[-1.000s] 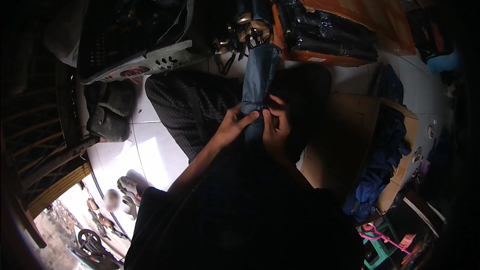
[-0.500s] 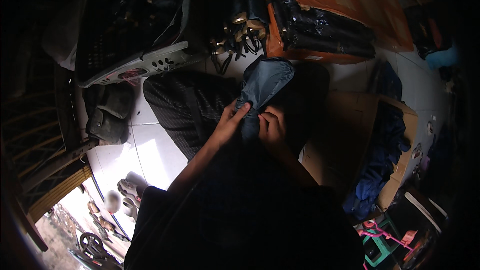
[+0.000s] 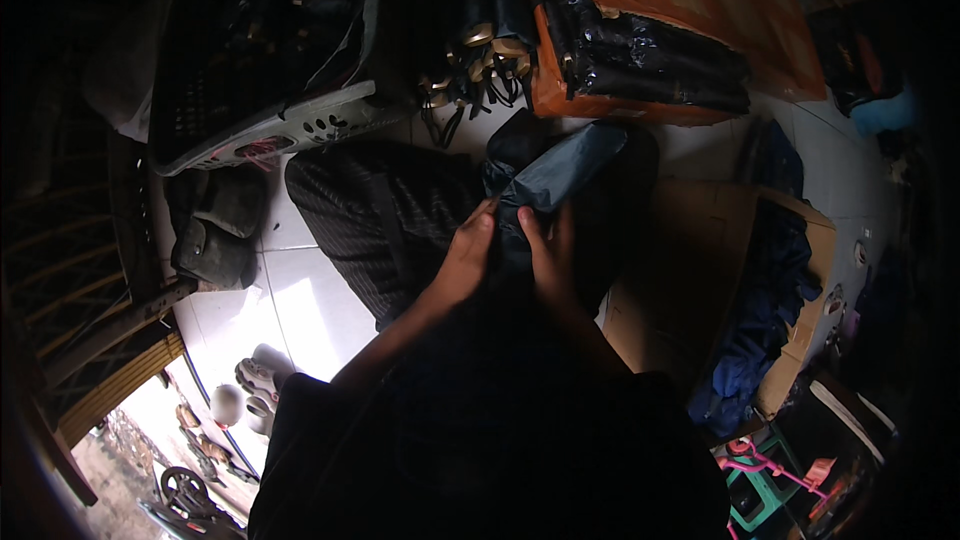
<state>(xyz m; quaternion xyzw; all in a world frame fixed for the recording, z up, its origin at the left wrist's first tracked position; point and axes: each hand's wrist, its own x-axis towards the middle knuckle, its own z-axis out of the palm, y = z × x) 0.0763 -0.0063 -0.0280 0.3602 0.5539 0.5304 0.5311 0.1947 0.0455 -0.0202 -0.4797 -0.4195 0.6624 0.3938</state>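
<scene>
The left hand (image 3: pixel 470 245) and right hand (image 3: pixel 545 250) pinch the near end of a blue-grey cloth (image 3: pixel 572 168) over a seated person's lap, thumbs uppermost. The handling appears partway: the cloth is drawn narrow at the grip, its far part fanning loose toward 1 o'clock, not yet gathered; no fastening can be made out. Striped trousers (image 3: pixel 350 215) border the hands at 9 o'clock. A crate (image 3: pixel 355 105) rims 10 o'clock, gold-ended bundles (image 3: pixel 480 35) lie toward 12, and an orange box (image 3: pixel 590 105) edges 1. A carton (image 3: pixel 680 270) walls off 3 to 4 o'clock; at 8 to 9, beyond the knee, sunlit tile floor (image 3: pixel 310 285) offers wider room.
</scene>
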